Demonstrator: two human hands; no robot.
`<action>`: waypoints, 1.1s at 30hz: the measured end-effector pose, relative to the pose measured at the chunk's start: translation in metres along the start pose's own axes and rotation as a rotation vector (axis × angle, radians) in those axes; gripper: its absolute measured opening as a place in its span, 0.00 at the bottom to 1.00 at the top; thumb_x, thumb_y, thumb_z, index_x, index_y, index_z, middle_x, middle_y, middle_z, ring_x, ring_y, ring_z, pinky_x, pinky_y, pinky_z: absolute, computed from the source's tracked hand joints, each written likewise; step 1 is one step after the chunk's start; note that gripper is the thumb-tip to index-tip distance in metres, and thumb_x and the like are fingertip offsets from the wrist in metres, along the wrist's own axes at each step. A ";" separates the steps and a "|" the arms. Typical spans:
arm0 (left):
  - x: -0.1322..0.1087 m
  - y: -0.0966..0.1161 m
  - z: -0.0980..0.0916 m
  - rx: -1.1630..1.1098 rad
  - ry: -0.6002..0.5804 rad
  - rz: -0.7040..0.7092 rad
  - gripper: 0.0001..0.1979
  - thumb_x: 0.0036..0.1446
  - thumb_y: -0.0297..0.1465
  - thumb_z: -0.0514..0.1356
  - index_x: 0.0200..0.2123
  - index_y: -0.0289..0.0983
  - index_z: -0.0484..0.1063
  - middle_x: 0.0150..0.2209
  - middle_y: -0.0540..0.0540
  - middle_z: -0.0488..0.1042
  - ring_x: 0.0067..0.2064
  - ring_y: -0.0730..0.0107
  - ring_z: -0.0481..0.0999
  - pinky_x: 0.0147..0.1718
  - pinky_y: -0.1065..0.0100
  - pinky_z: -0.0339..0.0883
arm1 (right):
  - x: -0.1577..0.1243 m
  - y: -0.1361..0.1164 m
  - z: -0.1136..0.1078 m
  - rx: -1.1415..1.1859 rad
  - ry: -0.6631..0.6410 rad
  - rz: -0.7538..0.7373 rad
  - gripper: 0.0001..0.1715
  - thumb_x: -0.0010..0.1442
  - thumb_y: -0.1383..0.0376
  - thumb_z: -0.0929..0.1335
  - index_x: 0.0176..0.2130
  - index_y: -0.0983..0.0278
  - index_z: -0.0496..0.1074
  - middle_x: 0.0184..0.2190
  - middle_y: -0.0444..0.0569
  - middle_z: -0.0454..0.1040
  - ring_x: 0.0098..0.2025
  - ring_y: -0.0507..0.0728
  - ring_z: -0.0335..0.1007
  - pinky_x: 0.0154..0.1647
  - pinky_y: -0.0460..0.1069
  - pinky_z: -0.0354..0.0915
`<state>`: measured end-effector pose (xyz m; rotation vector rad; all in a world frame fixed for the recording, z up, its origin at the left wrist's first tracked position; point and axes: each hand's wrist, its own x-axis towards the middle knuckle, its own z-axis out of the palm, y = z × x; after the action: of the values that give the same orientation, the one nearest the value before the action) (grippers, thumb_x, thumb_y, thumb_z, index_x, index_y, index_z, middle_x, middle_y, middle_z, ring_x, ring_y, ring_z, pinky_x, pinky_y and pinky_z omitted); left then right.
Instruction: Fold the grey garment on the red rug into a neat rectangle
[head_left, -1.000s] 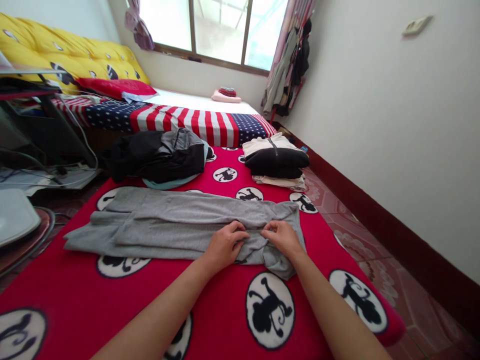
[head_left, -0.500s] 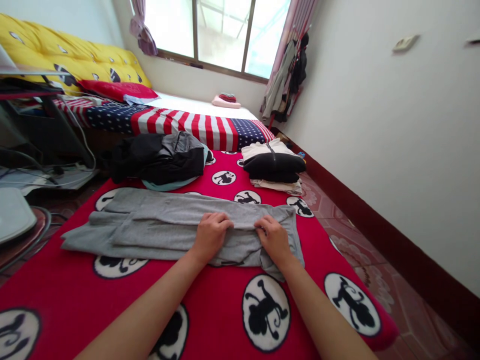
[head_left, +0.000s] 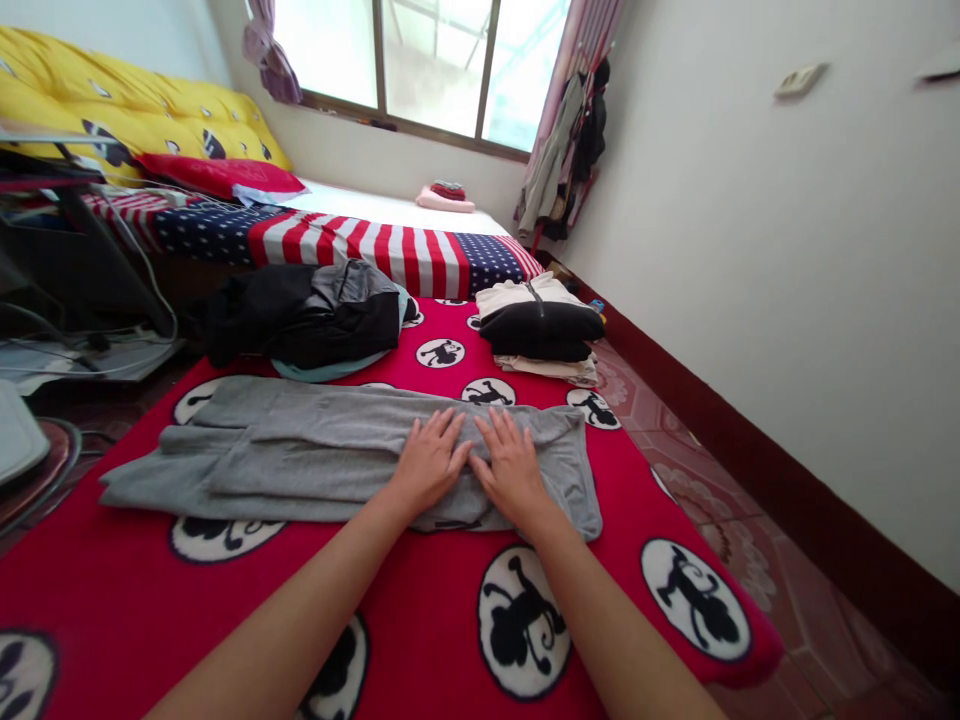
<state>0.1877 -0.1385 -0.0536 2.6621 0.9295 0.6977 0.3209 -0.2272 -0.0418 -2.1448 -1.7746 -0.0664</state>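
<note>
A grey garment (head_left: 300, 455), folded lengthwise, lies stretched across a red blanket (head_left: 420, 620) printed with black-and-white monkey circles. My left hand (head_left: 429, 460) and my right hand (head_left: 510, 465) lie flat side by side on the garment's right part, fingers stretched out and pointing away from me. Neither hand holds anything.
A heap of black and grey clothes (head_left: 307, 312) lies behind the garment on the left. A folded stack topped by a black-and-white jacket (head_left: 538, 322) sits at the back right. A stars-and-stripes mattress (head_left: 352, 245) is beyond. A white wall (head_left: 787, 250) and tiled floor (head_left: 720, 450) are on the right.
My hands had been pinching the grey fabric with curled fingers. Now both have spread flat on it, closer together, and the bunched lower right corner is smoothed.
</note>
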 end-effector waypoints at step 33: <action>-0.127 -0.170 -0.116 0.121 0.673 -0.690 0.25 0.55 0.36 0.58 0.56 0.34 0.63 0.61 0.32 0.55 0.63 0.47 0.55 0.59 0.48 0.53 | -0.010 -0.006 0.041 -0.083 0.099 -0.159 0.27 0.62 0.56 0.62 0.58 0.60 0.63 0.62 0.54 0.60 0.64 0.64 0.52 0.60 0.66 0.51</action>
<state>-0.0473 -0.0810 -0.0621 1.9423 1.9594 1.3822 0.3055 -0.2232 -0.0808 -2.0135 -1.9115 -0.2854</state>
